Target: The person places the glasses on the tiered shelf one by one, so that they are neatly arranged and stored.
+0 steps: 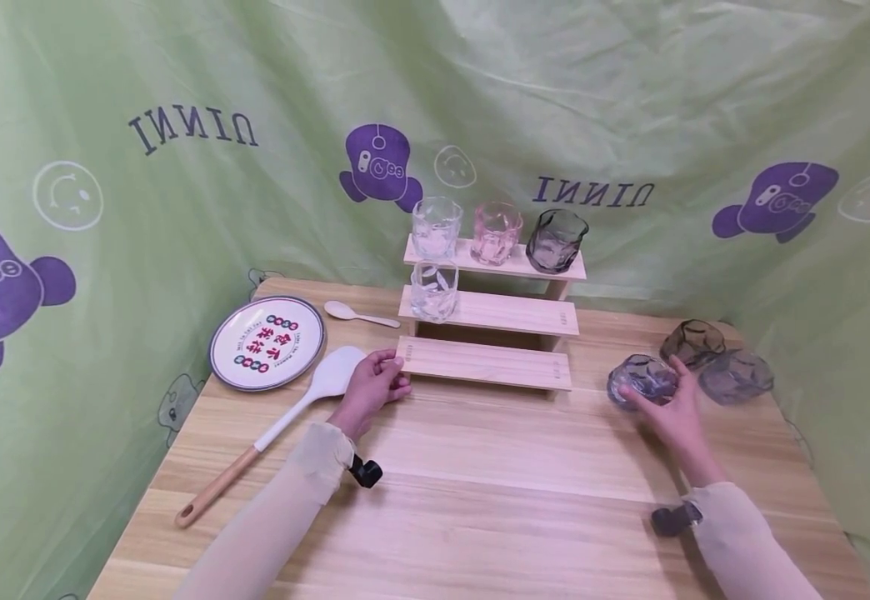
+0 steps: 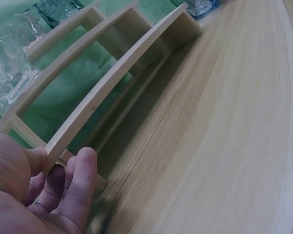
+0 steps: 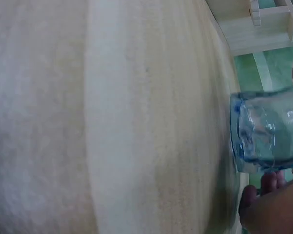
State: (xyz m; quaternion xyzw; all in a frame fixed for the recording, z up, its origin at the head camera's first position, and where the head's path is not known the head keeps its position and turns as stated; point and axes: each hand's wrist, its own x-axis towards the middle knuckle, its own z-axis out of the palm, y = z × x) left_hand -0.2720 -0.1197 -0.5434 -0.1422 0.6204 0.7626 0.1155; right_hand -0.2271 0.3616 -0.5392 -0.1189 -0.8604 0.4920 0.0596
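Observation:
A three-step wooden display rack (image 1: 486, 365) stands at the back middle of the table. My left hand (image 1: 371, 387) pinches the left end of its lowest board, thumb above and fingers beneath in the left wrist view. Off the rack's right side, my right hand (image 1: 677, 417) grips a bluish clear glass (image 1: 639, 377), thumb on one side and fingers on the other. The right wrist view shows this glass (image 3: 263, 129) close to the tabletop; whether it touches is unclear. Just beyond that hand are a dark grey glass (image 1: 693, 340) and a greyish glass (image 1: 738, 377).
The top step bears a clear glass (image 1: 437, 227), a pink glass (image 1: 497, 233) and a dark glass (image 1: 557, 242). Another clear glass (image 1: 435, 292) stands on the middle step. Left lie a plate (image 1: 268, 342), a small spoon (image 1: 360, 315) and a white turner (image 1: 285, 421). Green cloth (image 1: 292, 67) surrounds the table.

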